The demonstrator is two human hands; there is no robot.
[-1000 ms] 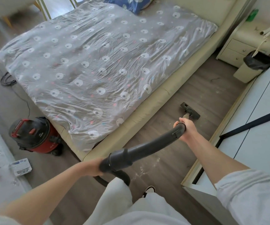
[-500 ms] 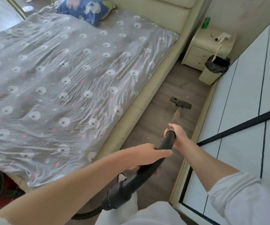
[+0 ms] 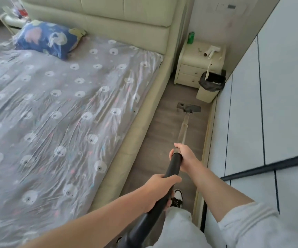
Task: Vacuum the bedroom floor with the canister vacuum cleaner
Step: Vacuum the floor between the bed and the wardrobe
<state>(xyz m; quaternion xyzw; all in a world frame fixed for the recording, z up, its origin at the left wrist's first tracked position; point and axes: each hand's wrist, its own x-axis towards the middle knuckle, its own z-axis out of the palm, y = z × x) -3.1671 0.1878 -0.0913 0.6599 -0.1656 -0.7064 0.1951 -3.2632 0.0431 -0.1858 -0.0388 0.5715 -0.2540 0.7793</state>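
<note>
Both hands grip the wand: right hand [image 3: 184, 155] far to steer, left hand [image 3: 159, 187] near to push the nozzle [image 3: 189, 108] along the floor [image 3: 155, 140].

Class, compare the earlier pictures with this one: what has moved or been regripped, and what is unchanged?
The floor head has advanced along the floor strip toward the bin. The left hand slid up the black handle, closer to the right hand. Both hands still grip it.

I see a narrow floor strip [image 3: 164, 140] open ahead, bed frame [image 3: 141, 126] hemming my left, wardrobe doors [image 3: 243, 113] my right, waste bin [image 3: 209, 87] and nightstand [image 3: 196, 63] blocking the far end
</note>
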